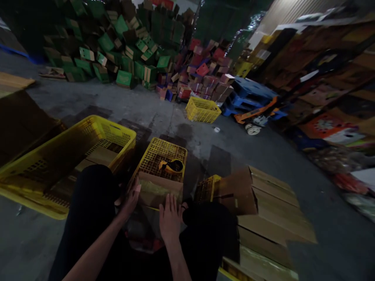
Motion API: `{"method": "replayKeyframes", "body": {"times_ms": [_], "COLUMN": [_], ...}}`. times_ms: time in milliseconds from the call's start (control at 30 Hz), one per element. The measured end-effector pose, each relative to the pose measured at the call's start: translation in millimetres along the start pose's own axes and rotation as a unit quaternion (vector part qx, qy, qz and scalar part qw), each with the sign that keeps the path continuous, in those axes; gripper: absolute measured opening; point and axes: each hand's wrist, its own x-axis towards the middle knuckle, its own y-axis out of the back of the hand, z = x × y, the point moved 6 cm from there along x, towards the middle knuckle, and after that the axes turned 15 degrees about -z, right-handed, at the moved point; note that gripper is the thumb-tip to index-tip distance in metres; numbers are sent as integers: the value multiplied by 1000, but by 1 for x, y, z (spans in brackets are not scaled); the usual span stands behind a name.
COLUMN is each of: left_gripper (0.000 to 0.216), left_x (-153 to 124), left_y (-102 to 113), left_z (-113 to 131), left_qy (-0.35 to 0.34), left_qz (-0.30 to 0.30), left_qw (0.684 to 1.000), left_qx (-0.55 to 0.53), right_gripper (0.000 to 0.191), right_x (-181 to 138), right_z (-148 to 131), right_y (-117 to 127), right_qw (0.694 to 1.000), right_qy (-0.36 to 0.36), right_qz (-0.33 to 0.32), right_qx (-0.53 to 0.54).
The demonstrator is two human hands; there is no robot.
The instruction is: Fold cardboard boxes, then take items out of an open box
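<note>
A small cardboard box [152, 190] with shiny tape across it rests on an overturned yellow crate [150, 156] between my knees. Flat on the taped face, with fingers stretched out, lies my right hand [170, 218]. My left hand [131, 200] is against the box's left end, its fingers extended and not wrapped round it. Just beyond the box, a tape dispenser [173, 166] in black and orange lies on the crate. Part of my left palm's contact with the box is hidden.
A large yellow crate [117, 132] with cardboard inside stands at my left. Flattened cardboard boxes [272, 207] are stacked at my right. Farther off are another yellow crate [203, 110], blue pallets [253, 91], an orange pallet jack [256, 113] and a heap of green boxes [124, 79].
</note>
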Motion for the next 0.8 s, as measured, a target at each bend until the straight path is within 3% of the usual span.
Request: {"method": "replayKeyframes", "body": {"times_ms": [100,167,267,533,800], "left_gripper": [63,68,74,63,58], "left_x": [-7,-12,-17,-19,-16], "left_y": [-7,-18,-38,-92,-84], "left_z": [7,14,23,49,52], "left_qy": [-22,-54,-97,-174,-176], "left_qz": [19,19,-5,-117,-156], "left_qw": [990,969,947,917,915], "left_qx": [140,242,307,339,327], "right_gripper": [66,69,72,59,56], "right_x": [-6,-5,-3,1,31], "right_z": [33,39,36,34,18], "right_y": [1,-2,-8,-8,7], "right_qw": [999,998,997,997,998], "right_qy": [-45,-53,-52,-65,-30], "right_qz": [11,17,32,48,47], "right_qx": [14,28,36,17,10]}}
